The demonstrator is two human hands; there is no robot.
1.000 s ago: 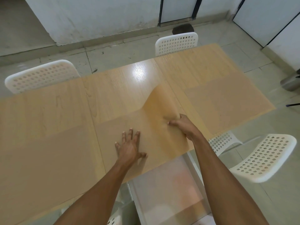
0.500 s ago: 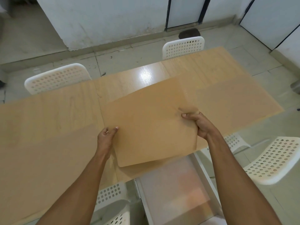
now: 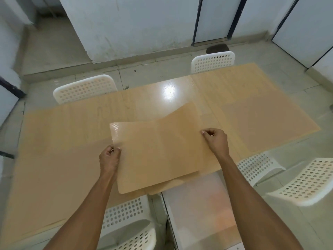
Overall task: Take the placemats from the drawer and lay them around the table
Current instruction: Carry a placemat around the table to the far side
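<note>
Two hands hold one placemat (image 3: 158,156) up over the surface (image 3: 59,127): the left hand (image 3: 110,157) pinches its left edge, the right hand (image 3: 215,139) its right. It bends easily, so it could flop, slip, or land crooked on the mat underneath.

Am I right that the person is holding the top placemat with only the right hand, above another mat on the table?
Not quite: the head view shows both hands gripping the placemat, the left hand on its left edge and the right hand on its right edge. Another mat does lie beneath.
</note>
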